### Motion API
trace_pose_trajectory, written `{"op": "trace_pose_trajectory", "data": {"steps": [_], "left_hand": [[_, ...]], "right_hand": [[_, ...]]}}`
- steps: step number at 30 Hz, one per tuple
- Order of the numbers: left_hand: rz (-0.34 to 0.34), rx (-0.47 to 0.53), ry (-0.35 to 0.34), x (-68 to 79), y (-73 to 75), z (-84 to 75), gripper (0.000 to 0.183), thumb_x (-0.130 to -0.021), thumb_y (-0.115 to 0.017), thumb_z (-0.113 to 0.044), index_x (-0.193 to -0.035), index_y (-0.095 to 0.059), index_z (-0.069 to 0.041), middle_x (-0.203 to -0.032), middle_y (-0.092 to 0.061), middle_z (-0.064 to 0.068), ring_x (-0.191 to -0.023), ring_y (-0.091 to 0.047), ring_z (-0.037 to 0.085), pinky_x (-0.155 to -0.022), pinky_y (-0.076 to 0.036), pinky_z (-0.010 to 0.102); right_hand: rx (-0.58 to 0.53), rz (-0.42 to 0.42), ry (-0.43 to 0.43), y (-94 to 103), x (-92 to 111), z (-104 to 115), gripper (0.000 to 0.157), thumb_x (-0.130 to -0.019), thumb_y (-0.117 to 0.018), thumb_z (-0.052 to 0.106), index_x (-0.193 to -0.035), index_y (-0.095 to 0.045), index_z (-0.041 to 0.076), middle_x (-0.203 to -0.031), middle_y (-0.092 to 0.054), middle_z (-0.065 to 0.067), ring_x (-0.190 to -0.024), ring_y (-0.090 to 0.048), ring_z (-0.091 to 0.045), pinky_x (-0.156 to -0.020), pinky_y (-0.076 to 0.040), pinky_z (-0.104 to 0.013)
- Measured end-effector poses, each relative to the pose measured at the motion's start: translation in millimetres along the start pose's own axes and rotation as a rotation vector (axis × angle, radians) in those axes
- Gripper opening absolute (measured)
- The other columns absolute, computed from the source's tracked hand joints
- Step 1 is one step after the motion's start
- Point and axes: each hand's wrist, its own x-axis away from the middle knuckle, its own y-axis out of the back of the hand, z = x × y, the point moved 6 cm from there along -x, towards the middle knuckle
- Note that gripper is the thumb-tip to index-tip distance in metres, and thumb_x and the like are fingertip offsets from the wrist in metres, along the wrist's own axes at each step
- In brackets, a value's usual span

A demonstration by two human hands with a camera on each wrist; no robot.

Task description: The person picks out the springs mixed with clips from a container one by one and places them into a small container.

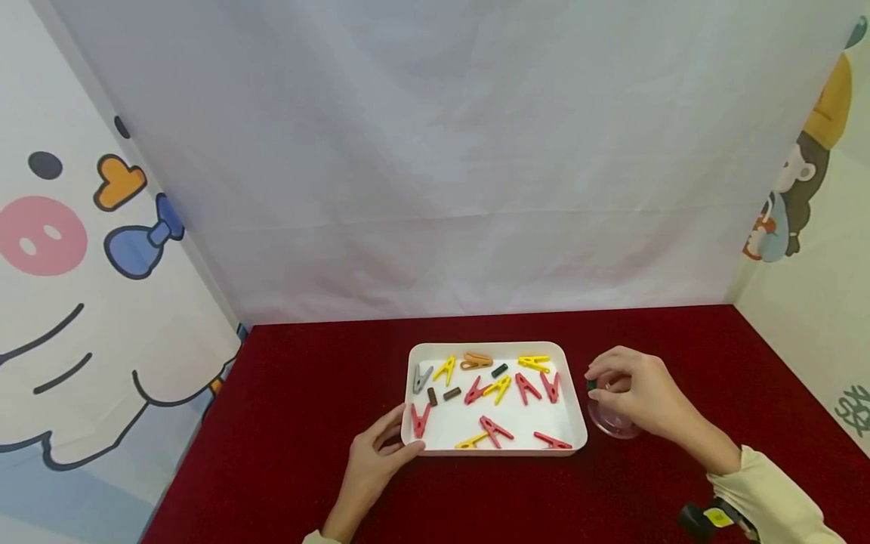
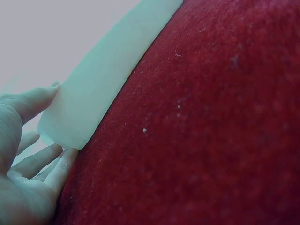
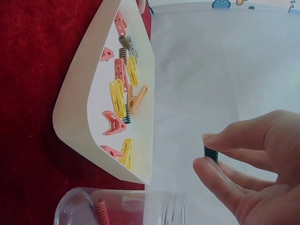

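Note:
A white tray [image 1: 537, 423] holds red, yellow, grey and orange clothespins, two brown springs [image 1: 451, 394] and a dark green spring [image 1: 499, 370]. My left hand [image 1: 372, 459] grips the tray's near left corner, thumb at the wall and fingers round the side. To the right of the tray, my right hand [image 1: 642, 389] pinches another dark green spring [image 3: 211, 153] between thumb and fingertips. Below that hand stands a clear jar [image 1: 617, 427], partly hidden by it in the head view. Inside the jar, the right wrist view shows a red spring [image 3: 101, 212].
Dark red cloth [image 1: 306, 393] covers the table. A pale curtain [image 1: 442, 151] hangs along its back edge, with cartoon-printed panels [image 1: 75, 340] at both sides. The jar stands close to the tray's right side.

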Motion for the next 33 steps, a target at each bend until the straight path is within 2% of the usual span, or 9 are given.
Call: {"op": "trace_pose_trajectory", "data": {"steps": [12,20,26,33], "left_hand": [[0.0,-0.008,0.01,-1.0,-0.5,1.0,0.063,-0.075,-0.08,-0.01,-0.132,-0.054,-0.003,-0.13,-0.055,0.018,-0.113,-0.055,0.034,-0.085,-0.049,0.043],[-0.016,-0.009,0.003,-10.5,0.0,30.7,0.065,-0.074,-0.082,-0.014,-0.133,-0.055,-0.011,-0.132,-0.055,0.011,-0.114,-0.055,0.027,-0.084,-0.05,0.037],[-0.022,0.001,0.001,-11.9,0.1,36.7,0.066,-0.073,-0.083,-0.016,-0.133,-0.056,-0.014,-0.132,-0.056,0.008,-0.114,-0.055,0.026,-0.084,-0.05,0.036],[-0.012,-0.014,0.018,0.8,-0.6,-0.8,0.062,-0.075,-0.08,-0.009,-0.131,-0.055,-0.002,-0.129,-0.056,0.018,-0.112,-0.055,0.034,-0.084,-0.05,0.04]], "right_hand": [[0.025,-0.003,-0.036,4.3,3,-7,0.023,-0.066,-0.08,-0.006,-0.082,-0.071,0.008,-0.09,-0.064,-0.003,-0.071,-0.063,-0.016,-0.059,-0.055,-0.031],[0.036,-0.012,-0.036,10.6,5,-10,0.023,-0.066,-0.08,-0.007,-0.082,-0.07,0.007,-0.091,-0.064,-0.003,-0.07,-0.062,-0.012,-0.058,-0.054,-0.027],[0.05,-0.02,-0.047,14.3,6,-16,0.023,-0.065,-0.079,-0.008,-0.082,-0.07,0.007,-0.087,-0.063,-0.002,-0.07,-0.062,-0.011,-0.058,-0.053,-0.023],[0.032,-0.036,-0.043,19.1,7,-19,0.024,-0.065,-0.079,-0.009,-0.082,-0.071,0.006,-0.089,-0.065,-0.003,-0.07,-0.062,-0.011,-0.058,-0.052,-0.022]]}}
